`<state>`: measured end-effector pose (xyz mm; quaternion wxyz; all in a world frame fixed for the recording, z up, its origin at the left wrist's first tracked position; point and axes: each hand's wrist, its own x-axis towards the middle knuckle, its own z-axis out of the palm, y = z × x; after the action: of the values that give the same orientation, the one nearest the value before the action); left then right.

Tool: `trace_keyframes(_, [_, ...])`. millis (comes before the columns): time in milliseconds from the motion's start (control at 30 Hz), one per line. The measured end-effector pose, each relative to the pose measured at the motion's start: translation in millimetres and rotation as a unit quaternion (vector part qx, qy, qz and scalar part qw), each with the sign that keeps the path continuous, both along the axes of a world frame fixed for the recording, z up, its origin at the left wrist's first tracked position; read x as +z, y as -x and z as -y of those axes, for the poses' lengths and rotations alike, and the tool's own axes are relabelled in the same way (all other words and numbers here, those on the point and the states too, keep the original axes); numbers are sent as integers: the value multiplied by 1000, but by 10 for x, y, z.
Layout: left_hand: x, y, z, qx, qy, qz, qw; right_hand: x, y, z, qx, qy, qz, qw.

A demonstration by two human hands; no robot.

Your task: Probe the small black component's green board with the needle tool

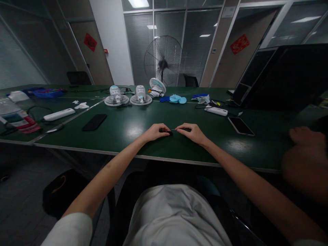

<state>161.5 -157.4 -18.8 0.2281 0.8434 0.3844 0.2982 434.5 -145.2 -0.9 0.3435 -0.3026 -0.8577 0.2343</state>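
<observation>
Both my hands rest on the green table (pixel 123 127) near its front edge. My left hand (pixel 155 132) is curled, its fingertips pinching a small dark part (pixel 167 132). My right hand (pixel 192 132) is also curled and pinches a thin light rod or screwdriver (pixel 177 129) whose tip points at the dark part. The two hands are almost touching. What the small part is stays too small and dark to tell.
Three small white desk fans (pixel 140 96) and blue fan blades (pixel 177 99) lie at the table's far side. Black phones (pixel 94 122) (pixel 241 125), white power strips (pixel 59 114) (pixel 216 110), a large dark monitor (pixel 284 77), another person's arm (pixel 304 150) at right.
</observation>
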Motion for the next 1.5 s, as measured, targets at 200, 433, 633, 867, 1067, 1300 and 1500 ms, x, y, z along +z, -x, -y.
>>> trace_keyframes(200, [23, 21, 45, -13, -26, -29, 999, -32, -27, -23, -10, -6, -8, 1000])
trace_keyframes(433, [7, 572, -10, 51, -57, -67, 995, -48, -48, -36, -9, -8, -14, 1000])
trace_keyframes(633, [13, 1582, 52, 192, -79, -92, 974, -21, -74, -6, -3, -5, -14, 1000])
trace_keyframes(867, [-59, 2174, 81, 290, -86, -106, 947, -67, -93, -46, -3, -4, -13, 1000])
trace_keyframes(1067, [-100, 2219, 70, 333, -70, -122, 932, -69, -88, -59, -5, -6, -11, 1000])
trace_keyframes(1300, [-121, 2246, 87, 442, -79, -161, 879, -43, -75, -32, -8, 0, -9, 1000])
trace_keyframes(1500, [-98, 2239, 178, 522, -81, -169, 832, -8, -74, 10, -6, 4, -10, 1000])
